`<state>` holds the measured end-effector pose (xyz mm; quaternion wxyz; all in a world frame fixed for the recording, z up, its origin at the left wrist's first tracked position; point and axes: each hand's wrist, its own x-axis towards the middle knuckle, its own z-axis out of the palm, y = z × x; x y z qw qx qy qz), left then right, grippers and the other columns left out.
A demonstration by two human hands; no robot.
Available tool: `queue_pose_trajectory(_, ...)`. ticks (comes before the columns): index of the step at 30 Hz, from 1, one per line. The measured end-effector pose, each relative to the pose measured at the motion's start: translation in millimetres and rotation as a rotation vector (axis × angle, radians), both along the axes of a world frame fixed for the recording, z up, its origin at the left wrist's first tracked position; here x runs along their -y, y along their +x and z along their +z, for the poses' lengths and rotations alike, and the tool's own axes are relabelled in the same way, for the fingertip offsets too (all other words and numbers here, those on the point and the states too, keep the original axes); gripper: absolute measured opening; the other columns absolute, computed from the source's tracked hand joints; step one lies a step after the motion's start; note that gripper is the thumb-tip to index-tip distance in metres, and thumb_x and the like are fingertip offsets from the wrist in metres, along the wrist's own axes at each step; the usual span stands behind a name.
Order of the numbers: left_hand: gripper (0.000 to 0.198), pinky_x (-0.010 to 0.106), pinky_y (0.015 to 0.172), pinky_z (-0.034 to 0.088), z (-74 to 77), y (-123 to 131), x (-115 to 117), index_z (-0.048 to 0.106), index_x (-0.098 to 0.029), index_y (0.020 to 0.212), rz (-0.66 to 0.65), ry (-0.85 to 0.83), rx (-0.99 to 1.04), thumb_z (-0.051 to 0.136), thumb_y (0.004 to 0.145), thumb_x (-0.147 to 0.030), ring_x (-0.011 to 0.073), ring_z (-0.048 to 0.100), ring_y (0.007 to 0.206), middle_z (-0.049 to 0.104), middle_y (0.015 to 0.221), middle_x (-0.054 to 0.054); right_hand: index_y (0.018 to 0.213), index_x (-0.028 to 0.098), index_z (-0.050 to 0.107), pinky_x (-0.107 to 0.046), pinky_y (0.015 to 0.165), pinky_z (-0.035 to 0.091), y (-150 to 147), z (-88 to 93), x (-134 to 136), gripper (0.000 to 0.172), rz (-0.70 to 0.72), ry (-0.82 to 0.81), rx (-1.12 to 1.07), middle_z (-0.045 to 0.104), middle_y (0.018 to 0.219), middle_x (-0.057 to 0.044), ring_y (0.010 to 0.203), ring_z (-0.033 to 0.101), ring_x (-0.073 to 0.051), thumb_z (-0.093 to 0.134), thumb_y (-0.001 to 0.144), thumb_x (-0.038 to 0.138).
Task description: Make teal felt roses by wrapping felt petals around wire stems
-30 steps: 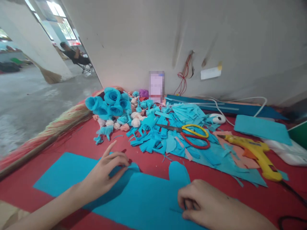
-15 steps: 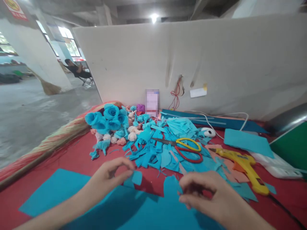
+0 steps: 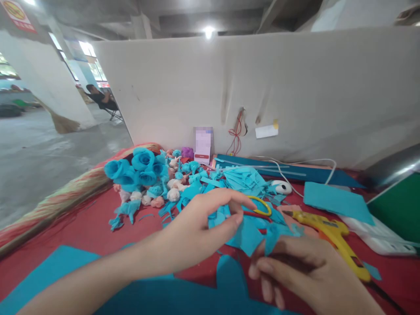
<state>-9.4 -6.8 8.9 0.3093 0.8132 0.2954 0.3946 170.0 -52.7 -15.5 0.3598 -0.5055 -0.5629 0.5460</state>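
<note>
My left hand (image 3: 210,227) reaches across the middle, thumb and forefinger pinched together. A small blue crepe paper piece (image 3: 248,237) hangs at its fingertips. My right hand (image 3: 295,269) is closed, its fingers pinching a curled blue paper strip (image 3: 273,236) close to that piece. Behind my left fingers lie scissors with yellow and red handles (image 3: 264,205), partly covered by the hand. Below both hands spreads a large blue paper sheet (image 3: 157,297), with a rounded tab (image 3: 229,271) at its upper edge.
Blue paper roses (image 3: 143,159) and small pale buds (image 3: 173,194) lie at the left back. Cut blue strips (image 3: 246,179) are heaped in the middle. At right are a yellow glue gun (image 3: 331,232), folded blue paper (image 3: 337,201) and a white power strip (image 3: 377,240). A phone (image 3: 202,148) leans on the board.
My left hand has moved right and slightly up, bringing its paper piece beside my right hand. The right hand has shifted slightly right, and a curled strip now shows above its fingers.
</note>
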Motion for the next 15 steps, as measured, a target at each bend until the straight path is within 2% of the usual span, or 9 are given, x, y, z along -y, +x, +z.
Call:
queue_pose_trajectory(3, 0.023, 0.018, 0.077, 0.052, -3.0, -0.9, -0.1, 0.058, -0.022, 0.097, 0.01, 0.04, -0.027, 0.045, 0.084, -0.01, 0.0087, 0.061, 0.083, 0.066, 0.091, -0.003, 0.063, 0.024, 0.067, -0.018, 0.047, 0.051, 4.2, -6.6, -3.8, 0.016, 0.108, 0.135, 0.065, 0.067, 0.056, 0.002, 0.046, 0.061, -0.011, 0.062, 0.076, 0.032)
queue_pose_trajectory(6, 0.024, 0.02, 0.079, 0.051, -4.9, -3.8, 1.9, 0.057, -0.026, 0.1, 0.025, 0.12, -0.105, 0.046, 0.084, -0.01, 0.0105, 0.059, 0.091, 0.064, 0.088, -0.004, 0.063, 0.025, 0.065, -0.019, 0.05, 0.051, 7.0, -10.2, -6.0, 0.023, 0.169, 0.308, 0.16, 0.068, 0.06, 0.002, 0.05, 0.063, -0.013, 0.057, 0.082, 0.036)
queue_pose_trajectory(8, 0.024, 0.022, 0.085, 0.049, -3.9, -4.9, 3.6, 0.055, -0.026, 0.101, 0.02, 0.179, -0.133, 0.046, 0.085, -0.011, 0.0108, 0.058, 0.095, 0.065, 0.091, -0.005, 0.064, 0.026, 0.063, -0.018, 0.051, 0.051, 7.5, -9.3, -6.2, 0.023, 0.19, 0.424, 0.231, 0.068, 0.061, 0.004, 0.053, 0.064, -0.012, 0.055, 0.084, 0.032)
queue_pose_trajectory(10, 0.023, 0.026, 0.093, 0.045, -1.7, -5.2, 4.4, 0.054, -0.025, 0.101, 0.018, 0.236, -0.152, 0.045, 0.085, -0.011, 0.0097, 0.06, 0.091, 0.065, 0.093, -0.005, 0.065, 0.027, 0.062, -0.018, 0.053, 0.05, 6.5, -7.0, -5.4, 0.021, 0.207, 0.53, 0.28, 0.067, 0.062, 0.006, 0.055, 0.064, -0.011, 0.054, 0.084, 0.025)
queue_pose_trajectory(12, 0.02, 0.03, 0.099, 0.04, 0.5, -5.3, 4.4, 0.054, -0.023, 0.098, 0.033, 0.303, -0.163, 0.044, 0.085, -0.011, 0.009, 0.06, 0.081, 0.064, 0.085, -0.005, 0.067, 0.028, 0.063, -0.017, 0.054, 0.05, 4.6, -5.5, -3.4, 0.02, 0.189, 0.606, 0.316, 0.068, 0.064, 0.007, 0.054, 0.064, -0.011, 0.054, 0.084, 0.02)
queue_pose_trajectory(15, 0.02, 0.034, 0.099, 0.04, 1.1, -6.0, 4.3, 0.058, -0.02, 0.085, 0.033, 0.404, -0.211, 0.041, 0.085, -0.011, 0.0104, 0.057, 0.073, 0.061, 0.074, -0.002, 0.07, 0.028, 0.062, -0.017, 0.049, 0.048, 2.7, -7.6, 1.0, 0.017, 0.176, 0.676, 0.37, 0.066, 0.064, 0.006, 0.053, 0.062, -0.011, 0.055, 0.083, 0.019)
